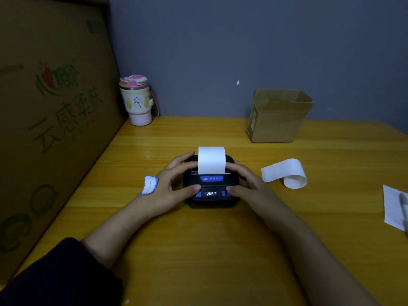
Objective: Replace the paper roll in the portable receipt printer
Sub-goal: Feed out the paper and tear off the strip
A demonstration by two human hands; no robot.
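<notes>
Fingers of left hand (171, 184) and right hand (247, 184) wrapped around portable receipt printer (212, 188) from both sides at mid-table (198, 250), thumbs resting on front panel by lit display, holding printer only. White paper strip (211, 160) standing up out of closed cover's slot, straight ahead of both thumbs, width running left-right, both hands about equally near; curled loose paper (287, 173) lying just right of right hand. New roll hidden inside housing, display text too small to read, paper and pen at right edge cut off.
</notes>
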